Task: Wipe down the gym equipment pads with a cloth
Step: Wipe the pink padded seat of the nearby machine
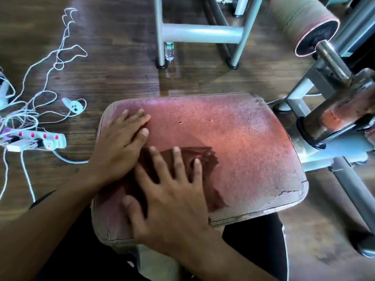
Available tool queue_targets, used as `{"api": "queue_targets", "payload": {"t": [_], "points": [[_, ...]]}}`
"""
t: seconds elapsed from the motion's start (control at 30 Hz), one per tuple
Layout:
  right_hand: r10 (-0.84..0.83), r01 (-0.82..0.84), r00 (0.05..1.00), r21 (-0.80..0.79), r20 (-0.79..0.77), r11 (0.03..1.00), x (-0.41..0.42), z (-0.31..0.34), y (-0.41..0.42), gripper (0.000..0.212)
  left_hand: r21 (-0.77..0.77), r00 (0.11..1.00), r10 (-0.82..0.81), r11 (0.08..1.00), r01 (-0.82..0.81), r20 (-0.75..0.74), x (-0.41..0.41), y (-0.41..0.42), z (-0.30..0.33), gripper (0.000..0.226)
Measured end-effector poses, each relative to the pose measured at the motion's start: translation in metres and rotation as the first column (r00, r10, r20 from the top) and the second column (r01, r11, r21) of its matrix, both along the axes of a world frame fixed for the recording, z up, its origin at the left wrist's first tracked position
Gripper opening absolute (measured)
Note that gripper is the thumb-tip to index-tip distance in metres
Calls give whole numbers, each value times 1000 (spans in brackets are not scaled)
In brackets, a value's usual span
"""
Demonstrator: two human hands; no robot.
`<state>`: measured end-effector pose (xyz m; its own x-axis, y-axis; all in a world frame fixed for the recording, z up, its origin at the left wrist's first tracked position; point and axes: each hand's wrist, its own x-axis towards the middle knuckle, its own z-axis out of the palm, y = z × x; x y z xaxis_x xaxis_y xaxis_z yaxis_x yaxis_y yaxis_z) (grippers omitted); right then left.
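The dark reddish cloth lay flat on the near-left part of the red seat pad, directly beneath the right hand. That hand's grip was apart: the fingers were spread and straight, pressing the cloth down onto the pad rather than curling round it. The cloth stuck out past the fingertips toward the far side and to the right, so most of the uncovered material lay ahead of and to the right of the palm. Its long axis could not be told for sure, since the hand hid much of it, though the visible part seemed to stretch from near to far.

The left hand rested flat on the bare pad just beside the cloth, on the pad's left side, fingers straight and pointing away from the person; its grip was also apart and held nothing. It appeared to steady the pad.

The right hand was the one on the cloth, so the next stroke would most likely be its work. The larger unwiped area of the pad lay to the right and far side of the cloth, toward the cracked right edge, so a sweep in that direction looked the sensible move.
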<state>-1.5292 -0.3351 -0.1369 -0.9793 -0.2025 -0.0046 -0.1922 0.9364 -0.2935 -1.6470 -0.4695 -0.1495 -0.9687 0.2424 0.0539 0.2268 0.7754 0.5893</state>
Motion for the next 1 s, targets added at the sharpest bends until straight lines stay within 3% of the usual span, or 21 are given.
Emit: {"api": "queue_targets", "payload": {"t": [0.2,0.4,0.57,0.67,0.73,0.83,1.0], "points": [[72,-72,997,23,-3,997,9,-5,26,63,51,1000,2,999,-3,9,2,-2,3,58],[-34,34,999,9,5,999,8,-3,11,67,113,999,35,993,-33,-14,3,-2,-1,58],[113,-113,993,-11,-27,994,21,-9,7,68,156,999,38,987,-36,-7,1,-3,-3,63],[101,-100,993,22,-60,995,18,-9,46,66,159,1000,24,987,-24,-2,3,-4,-1,63],[-4,10,998,91,-66,996,2,-8,78,65,103,1000,7,995,-4,-23,3,-4,-1,66],[-233,228,973,169,6,959,-44,1,126,69,-109,998,-38,993,32,-56,5,-2,-5,72],[-346,329,936,189,66,925,-125,3,136,68,-279,995,-53,960,29,-79,9,0,-8,74]]}}
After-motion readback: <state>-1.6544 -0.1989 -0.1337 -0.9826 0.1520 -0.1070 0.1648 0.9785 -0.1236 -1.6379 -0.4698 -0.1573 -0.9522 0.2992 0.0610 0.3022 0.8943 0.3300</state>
